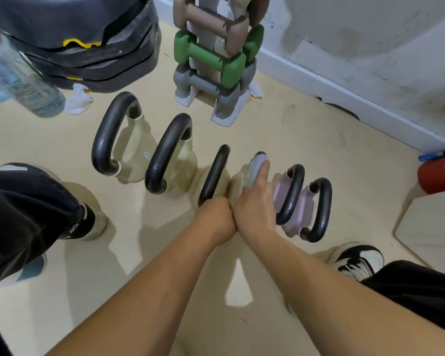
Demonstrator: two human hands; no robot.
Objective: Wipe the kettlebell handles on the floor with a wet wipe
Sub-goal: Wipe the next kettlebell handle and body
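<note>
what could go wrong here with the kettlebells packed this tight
The right hand wraps the wipe over a handle wedged between close neighbours, so knuckles could get pinched against the next black handle. The left hand grips the base of another handle; pulling could tip that kettlebell. The wipe might miss the handle's underside.

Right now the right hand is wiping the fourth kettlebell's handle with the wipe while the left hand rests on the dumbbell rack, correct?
Not quite. In the head view the left hand grips the third kettlebell's handle, not the dumbbell rack. The right hand part is correct.
</note>
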